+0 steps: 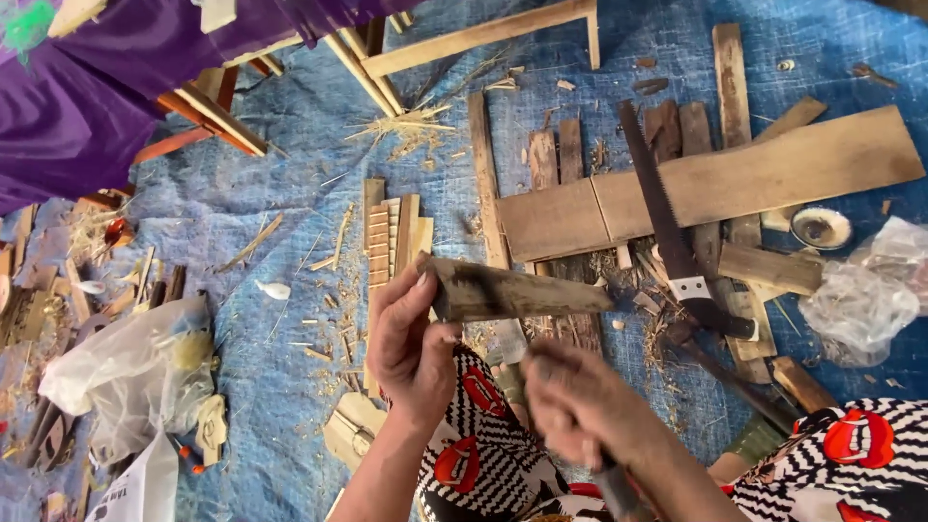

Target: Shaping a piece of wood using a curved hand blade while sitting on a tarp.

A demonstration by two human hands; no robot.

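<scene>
Your left hand has its grip closed around the near end of a weathered wooden block, thumb on the side facing you and fingers wrapped behind, holding it level above your lap so that its far end points to the right. Your right hand sits just below and to the right of the block, blurred, with its grip closed on a dark tool handle that runs down toward the bottom edge; what kind of tool it is cannot be told from the blur. The two hands are close but not touching.

Beneath the block lies a blue tarp strewn with wood chips and splinters. A handsaw with a dark handle rests diagonally across a long flat plank, which itself lies over several narrower slats. Just left of your left hand stands a small stack of thin wooden strips. A crumpled clear plastic bag lies at the right edge, with a small round tin beside it. Another plastic bag sits at the lower left. Purple cloth fills the upper left corner. Your knees wear black-and-white striped fabric with red patches
</scene>
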